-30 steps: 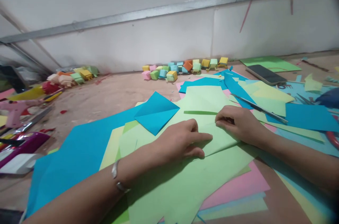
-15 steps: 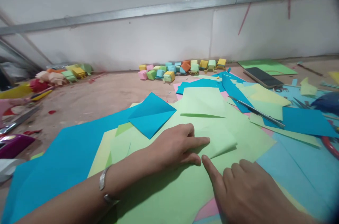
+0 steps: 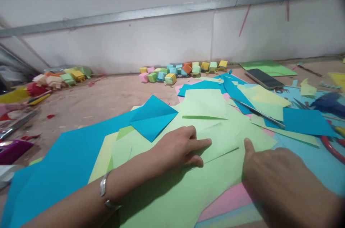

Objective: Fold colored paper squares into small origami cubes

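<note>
My left hand [image 3: 185, 147] presses on a folded pale green paper [image 3: 221, 145]. Its index finger and thumb stretch out apart, holding nothing. At the right end of that paper, my right hand [image 3: 277, 174] points one digit at the end of the crease; the other fingers curl under, and nothing shows in its grasp. Beneath both lies a larger light green sheet [image 3: 161, 199]. Just beyond the left hand is a blue square [image 3: 153, 116] with a diagonal crease. Another pale green paper [image 3: 205, 100] and a narrow green strip [image 3: 203, 117] lie farther back.
A silver pen-like tool [image 3: 258, 113] lies on papers at right, near a phone [image 3: 264, 78] and red-handled scissors [image 3: 332, 149]. Small folded paper boxes [image 3: 169, 78] line the wall. A purple object [image 3: 14, 150] sits left of the large blue sheet [image 3: 59, 170].
My right hand has slid rightward along the folded edge, away from my left hand. The fold now lies flatter. My left hand has kept its place.
</note>
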A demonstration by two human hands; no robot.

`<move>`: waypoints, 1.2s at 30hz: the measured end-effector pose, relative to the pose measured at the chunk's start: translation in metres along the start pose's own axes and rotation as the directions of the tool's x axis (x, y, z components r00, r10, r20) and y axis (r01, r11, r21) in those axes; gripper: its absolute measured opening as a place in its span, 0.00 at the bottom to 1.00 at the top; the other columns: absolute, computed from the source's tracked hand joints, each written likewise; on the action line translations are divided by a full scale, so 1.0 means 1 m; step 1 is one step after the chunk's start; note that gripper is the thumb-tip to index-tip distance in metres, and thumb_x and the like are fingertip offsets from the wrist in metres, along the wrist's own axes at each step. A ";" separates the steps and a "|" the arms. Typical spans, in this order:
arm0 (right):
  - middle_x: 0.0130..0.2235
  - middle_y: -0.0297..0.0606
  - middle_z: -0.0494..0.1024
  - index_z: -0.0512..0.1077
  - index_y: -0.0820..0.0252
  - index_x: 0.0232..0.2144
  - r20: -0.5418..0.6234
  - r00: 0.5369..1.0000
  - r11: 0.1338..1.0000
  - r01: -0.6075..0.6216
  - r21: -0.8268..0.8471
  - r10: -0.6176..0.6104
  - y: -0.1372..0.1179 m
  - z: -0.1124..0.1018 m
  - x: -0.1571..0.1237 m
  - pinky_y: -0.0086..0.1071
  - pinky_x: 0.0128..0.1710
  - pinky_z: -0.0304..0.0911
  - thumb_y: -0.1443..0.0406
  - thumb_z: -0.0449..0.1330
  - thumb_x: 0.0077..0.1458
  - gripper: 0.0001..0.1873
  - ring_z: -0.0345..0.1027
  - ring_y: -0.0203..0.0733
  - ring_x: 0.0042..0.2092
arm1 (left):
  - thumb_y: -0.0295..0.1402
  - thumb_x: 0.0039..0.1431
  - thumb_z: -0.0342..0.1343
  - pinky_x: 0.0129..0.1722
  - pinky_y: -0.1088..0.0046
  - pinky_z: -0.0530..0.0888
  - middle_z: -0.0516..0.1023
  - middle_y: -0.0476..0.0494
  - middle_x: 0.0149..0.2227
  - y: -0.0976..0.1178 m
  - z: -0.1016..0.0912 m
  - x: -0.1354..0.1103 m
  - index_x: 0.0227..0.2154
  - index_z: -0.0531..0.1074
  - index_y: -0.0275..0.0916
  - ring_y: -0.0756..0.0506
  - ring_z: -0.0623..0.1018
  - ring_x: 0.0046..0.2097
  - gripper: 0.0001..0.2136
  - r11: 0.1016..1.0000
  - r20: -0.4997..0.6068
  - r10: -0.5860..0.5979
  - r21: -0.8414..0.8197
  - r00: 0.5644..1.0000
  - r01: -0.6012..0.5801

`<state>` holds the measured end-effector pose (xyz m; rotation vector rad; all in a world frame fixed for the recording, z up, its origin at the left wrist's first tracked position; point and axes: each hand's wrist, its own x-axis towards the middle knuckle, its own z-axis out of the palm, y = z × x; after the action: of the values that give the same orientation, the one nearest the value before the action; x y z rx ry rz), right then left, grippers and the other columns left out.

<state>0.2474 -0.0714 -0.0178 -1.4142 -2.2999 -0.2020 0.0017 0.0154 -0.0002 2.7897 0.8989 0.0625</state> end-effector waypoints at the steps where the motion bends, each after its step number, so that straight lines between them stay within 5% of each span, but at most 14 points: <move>1: 0.09 0.35 0.58 0.77 0.58 0.45 0.004 1.000 0.993 0.011 -0.116 -0.011 -0.001 -0.001 0.001 0.37 0.20 0.33 0.67 0.57 0.49 0.20 0.46 0.41 0.12 | 0.50 0.61 0.55 0.29 0.74 0.60 0.69 0.45 0.35 0.000 0.001 0.000 0.53 0.71 0.47 0.46 0.69 0.34 0.21 1.000 0.001 0.001 -0.003 1.000 -0.001; 3: 0.11 0.38 0.59 0.76 0.66 0.48 0.054 0.992 0.934 0.126 -0.335 -0.114 -0.008 -0.003 0.002 0.37 0.20 0.34 0.65 0.58 0.43 0.27 0.50 0.44 0.12 | 0.50 0.61 0.56 0.29 0.74 0.60 0.69 0.45 0.35 -0.001 0.001 0.000 0.54 0.71 0.47 0.46 0.69 0.34 0.22 1.000 -0.005 -0.005 -0.009 1.000 0.005; 7: 0.13 0.37 0.64 0.74 0.68 0.53 0.256 0.926 0.866 0.357 -0.349 -0.279 -0.022 -0.005 0.006 0.36 0.19 0.38 0.66 0.61 0.38 0.35 0.54 0.42 0.14 | 0.51 0.62 0.53 0.28 0.74 0.60 0.68 0.45 0.34 -0.001 0.002 -0.001 0.54 0.71 0.46 0.46 0.69 0.33 0.22 1.000 -0.034 0.011 -0.011 0.999 -0.011; 10: 0.14 0.38 0.68 0.78 0.66 0.44 0.419 0.897 0.855 0.321 -0.408 -0.137 -0.014 -0.006 0.016 0.33 0.18 0.38 0.74 0.63 0.38 0.26 0.56 0.39 0.14 | 0.50 0.63 0.51 0.28 0.74 0.60 0.68 0.45 0.34 -0.001 0.001 -0.001 0.51 0.73 0.44 0.46 0.69 0.32 0.21 0.999 -0.041 0.032 -0.003 0.999 -0.032; 13: 0.11 0.32 0.62 0.79 0.69 0.39 0.436 0.894 0.843 0.153 -0.516 0.105 0.000 -0.010 0.033 0.31 0.17 0.38 0.82 0.59 0.39 0.22 0.56 0.38 0.13 | 0.49 0.61 0.55 0.28 0.74 0.62 0.69 0.45 0.33 0.000 0.001 -0.001 0.51 0.73 0.43 0.46 0.70 0.32 0.21 0.999 -0.051 0.034 0.001 0.998 -0.034; 15: 0.13 0.34 0.65 0.78 0.70 0.42 0.361 0.929 0.837 0.132 -0.531 0.083 0.006 -0.012 0.044 0.32 0.17 0.44 0.82 0.58 0.40 0.25 0.61 0.42 0.15 | 0.49 0.60 0.57 0.29 0.73 0.64 0.70 0.44 0.34 0.000 0.002 -0.002 0.54 0.71 0.42 0.45 0.70 0.33 0.23 1.000 -0.093 0.027 -0.003 0.995 -0.028; 18: 0.23 0.42 0.74 0.73 0.69 0.51 0.190 0.976 0.857 0.188 -0.480 -0.108 0.012 -0.008 0.058 0.38 0.23 0.58 0.80 0.54 0.47 0.28 0.69 0.50 0.25 | 0.52 0.57 0.57 0.36 0.67 0.70 0.73 0.39 0.40 -0.001 0.002 -0.004 0.58 0.67 0.39 0.42 0.72 0.38 0.30 0.999 -0.205 -0.045 0.021 0.978 0.050; 22: 0.48 0.54 0.76 0.66 0.70 0.57 0.076 0.968 0.952 0.250 -0.173 -0.240 0.027 0.013 0.069 0.48 0.42 0.66 0.71 0.54 0.58 0.24 0.69 0.57 0.44 | 0.55 0.47 0.64 0.42 0.59 0.72 0.74 0.32 0.47 0.001 -0.004 -0.007 0.60 0.63 0.35 0.35 0.73 0.45 0.42 0.975 -0.209 -0.206 0.037 0.956 0.218; 24: 0.47 0.51 0.77 0.68 0.68 0.55 0.058 0.970 0.971 0.237 -0.035 -0.235 0.035 0.022 0.072 0.49 0.45 0.66 0.68 0.56 0.58 0.22 0.68 0.57 0.46 | 0.51 0.42 0.70 0.41 0.59 0.73 0.75 0.33 0.46 0.004 -0.008 -0.008 0.60 0.62 0.35 0.35 0.74 0.44 0.45 0.965 -0.173 -0.253 0.022 0.952 0.260; 30: 0.34 0.44 0.78 0.76 0.64 0.41 -0.146 0.963 0.957 0.247 0.155 -0.225 0.035 0.015 0.074 0.40 0.34 0.67 0.72 0.51 0.61 0.13 0.71 0.47 0.36 | 0.22 0.47 0.67 0.31 0.70 0.71 0.76 0.45 0.34 0.009 -0.014 -0.010 0.51 0.72 0.37 0.44 0.75 0.33 0.26 0.949 -0.273 -0.314 -0.078 0.909 0.304; 36: 0.34 0.41 0.76 0.76 0.62 0.35 -0.321 0.927 0.913 0.290 0.288 -0.193 0.020 -0.003 0.074 0.32 0.32 0.67 0.74 0.55 0.59 0.10 0.72 0.40 0.34 | 0.18 0.54 0.58 0.27 0.73 0.69 0.77 0.44 0.32 0.003 -0.015 -0.013 0.35 0.77 0.36 0.46 0.76 0.31 0.09 0.982 -0.508 -0.184 -0.059 0.842 0.179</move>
<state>0.2374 -0.0028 0.0150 -0.8661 -2.1384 -0.0805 -0.0087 0.0085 0.0156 2.6990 1.2660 0.8114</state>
